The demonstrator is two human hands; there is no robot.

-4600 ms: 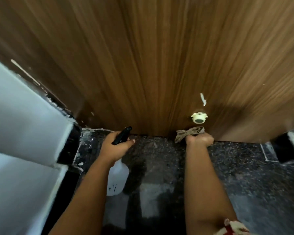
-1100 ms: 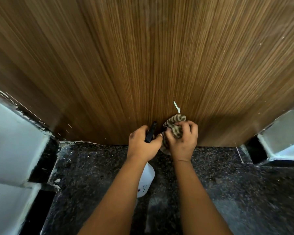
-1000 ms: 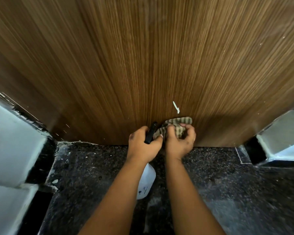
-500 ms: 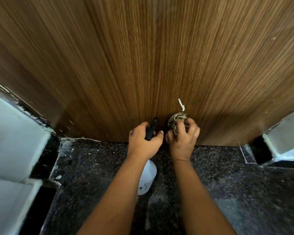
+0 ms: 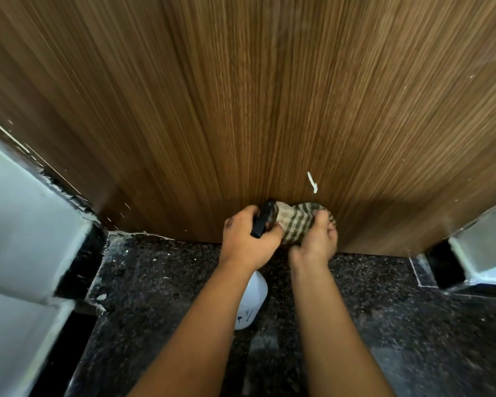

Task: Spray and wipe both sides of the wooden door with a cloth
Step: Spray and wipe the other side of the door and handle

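Observation:
The wooden door (image 5: pixel 255 110) fills the upper view, brown with vertical grain and a white paint streak (image 5: pixel 312 181) low on it. My left hand (image 5: pixel 248 239) grips the black head of a white spray bottle (image 5: pixel 252 302), which hangs below my wrist. My right hand (image 5: pixel 315 245) holds a checked beige-and-green cloth (image 5: pixel 297 220) bunched against the door's bottom edge, right beside the left hand. The doorstop seen earlier is hidden behind the cloth.
Dark speckled stone floor (image 5: pixel 155 282) runs under my arms. White wall and door frame stand at the left (image 5: pixel 20 224) and at the right (image 5: pixel 484 242), with black gaps at their bases.
The cloth has spread out wider under my right hand against the door's bottom, and the two hands have come closer together. The view has shifted slightly.

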